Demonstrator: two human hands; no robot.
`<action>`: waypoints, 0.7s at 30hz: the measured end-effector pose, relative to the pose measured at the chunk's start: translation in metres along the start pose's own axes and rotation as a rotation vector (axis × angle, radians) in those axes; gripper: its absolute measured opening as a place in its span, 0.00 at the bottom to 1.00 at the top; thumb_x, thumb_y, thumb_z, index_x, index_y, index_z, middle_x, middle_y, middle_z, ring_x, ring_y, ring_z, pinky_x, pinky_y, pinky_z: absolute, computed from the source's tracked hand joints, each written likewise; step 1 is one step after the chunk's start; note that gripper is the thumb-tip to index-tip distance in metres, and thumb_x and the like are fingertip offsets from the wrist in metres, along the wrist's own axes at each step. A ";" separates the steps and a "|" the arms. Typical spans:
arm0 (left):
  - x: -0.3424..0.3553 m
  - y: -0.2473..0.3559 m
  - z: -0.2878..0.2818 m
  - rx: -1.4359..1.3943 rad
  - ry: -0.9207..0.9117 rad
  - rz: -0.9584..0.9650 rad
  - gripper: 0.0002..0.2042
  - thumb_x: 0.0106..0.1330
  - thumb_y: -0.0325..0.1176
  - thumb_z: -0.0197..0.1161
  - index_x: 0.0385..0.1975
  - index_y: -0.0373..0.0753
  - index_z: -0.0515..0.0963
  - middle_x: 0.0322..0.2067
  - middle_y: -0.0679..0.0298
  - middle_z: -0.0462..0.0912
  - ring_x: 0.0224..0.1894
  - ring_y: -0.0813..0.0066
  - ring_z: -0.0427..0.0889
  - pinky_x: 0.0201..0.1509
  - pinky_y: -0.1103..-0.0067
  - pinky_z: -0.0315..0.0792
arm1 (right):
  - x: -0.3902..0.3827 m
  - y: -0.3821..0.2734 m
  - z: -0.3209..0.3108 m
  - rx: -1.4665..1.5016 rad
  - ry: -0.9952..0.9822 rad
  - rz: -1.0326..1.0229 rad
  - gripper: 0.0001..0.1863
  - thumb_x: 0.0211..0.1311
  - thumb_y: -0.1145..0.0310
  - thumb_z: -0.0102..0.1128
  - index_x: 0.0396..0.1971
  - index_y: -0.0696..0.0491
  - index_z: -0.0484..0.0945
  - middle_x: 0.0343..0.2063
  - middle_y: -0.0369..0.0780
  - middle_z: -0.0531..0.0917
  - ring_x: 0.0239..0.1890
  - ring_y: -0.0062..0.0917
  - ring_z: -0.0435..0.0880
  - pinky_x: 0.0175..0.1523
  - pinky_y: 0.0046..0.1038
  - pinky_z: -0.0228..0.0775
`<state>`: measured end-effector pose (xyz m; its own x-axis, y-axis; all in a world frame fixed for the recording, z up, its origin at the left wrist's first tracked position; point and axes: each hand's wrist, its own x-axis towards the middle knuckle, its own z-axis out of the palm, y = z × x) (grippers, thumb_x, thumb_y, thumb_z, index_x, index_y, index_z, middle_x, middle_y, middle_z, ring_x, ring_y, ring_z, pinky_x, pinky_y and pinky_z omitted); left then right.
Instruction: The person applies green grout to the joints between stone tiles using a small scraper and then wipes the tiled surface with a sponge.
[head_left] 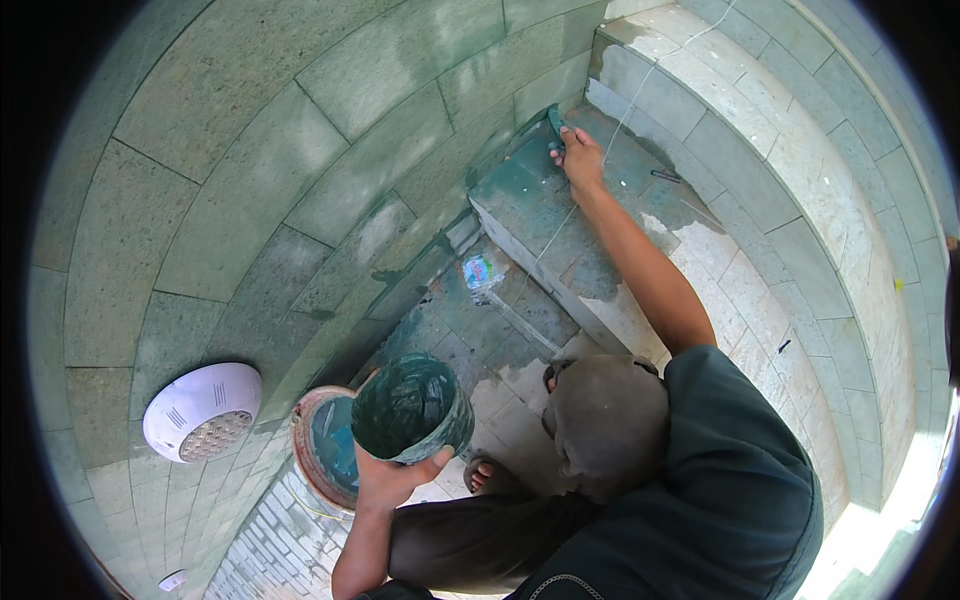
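My left hand (395,480) grips from below a small round tub (410,408) smeared inside with dark green paint, held near my body. My right arm stretches forward, and my right hand (582,158) holds a small paintbrush (555,124) with its tip against the far edge of a stone step (520,190). The top of that step is coated patchily in green. The curved tiled wall (300,160) beside it is also washed with green.
A round white lamp (200,410) sits in the wall at left. Under the tub stands a round bucket (318,450) with bluish-green contents. A thin white string (610,140) crosses the steps. A small wrapper (478,270) lies on the lower step, a dark tool (665,175) on the upper one. My bare foot (488,476) rests below.
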<state>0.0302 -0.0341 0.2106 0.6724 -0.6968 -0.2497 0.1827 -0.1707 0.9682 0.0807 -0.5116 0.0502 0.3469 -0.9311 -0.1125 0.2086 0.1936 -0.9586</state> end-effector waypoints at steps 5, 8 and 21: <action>0.001 0.001 0.007 -0.039 0.020 0.034 0.43 0.44 0.25 0.78 0.64 0.31 0.63 0.55 0.57 0.76 0.56 0.68 0.77 0.62 0.71 0.71 | 0.015 -0.011 -0.010 0.064 0.072 0.030 0.16 0.70 0.67 0.58 0.49 0.64 0.77 0.26 0.38 0.81 0.18 0.19 0.77 0.23 0.22 0.69; 0.003 0.003 0.011 -0.053 0.026 0.043 0.40 0.44 0.26 0.78 0.61 0.31 0.68 0.54 0.58 0.77 0.55 0.68 0.78 0.61 0.71 0.71 | 0.012 -0.008 -0.001 -0.017 0.061 0.017 0.17 0.70 0.67 0.58 0.51 0.64 0.76 0.26 0.38 0.81 0.18 0.20 0.78 0.23 0.22 0.69; 0.001 0.002 0.005 0.003 0.030 0.059 0.44 0.43 0.24 0.79 0.64 0.31 0.62 0.52 0.57 0.78 0.53 0.71 0.79 0.60 0.72 0.73 | 0.012 -0.012 0.013 0.206 0.169 0.213 0.13 0.70 0.70 0.56 0.48 0.62 0.72 0.25 0.39 0.78 0.20 0.22 0.77 0.23 0.23 0.70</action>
<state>0.0274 -0.0391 0.2124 0.7033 -0.6843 -0.1927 0.1399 -0.1326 0.9813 0.0936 -0.5209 0.0639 0.2495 -0.8979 -0.3628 0.3343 0.4314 -0.8379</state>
